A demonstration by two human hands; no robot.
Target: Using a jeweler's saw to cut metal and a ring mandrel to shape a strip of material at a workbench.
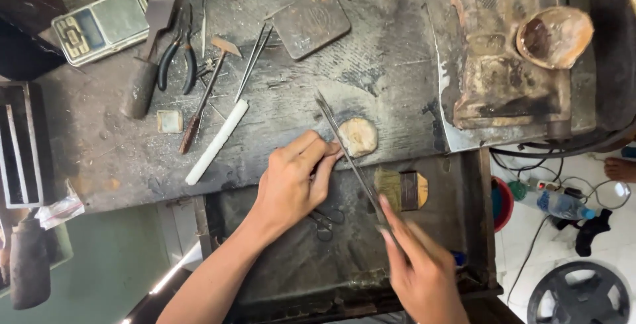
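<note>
Gripping a long thin metal file (348, 158), the right hand (424, 271) angles it across the small rounded wooden peg (358, 136) at the worn dark table (384, 65) edge. Left hand (291, 181) fingers (324, 158) pinch shut beside the peg; whatever they hold is too small to tell.

Single view: head-worn camera, looking steeply down, nearly overhead, at close range onto a worn table (371, 79) and the open drawer (457, 244) at its near edge; forearms enter from the bottom edge; floor (563, 244) visible lower right; no second view to overlap
</note>
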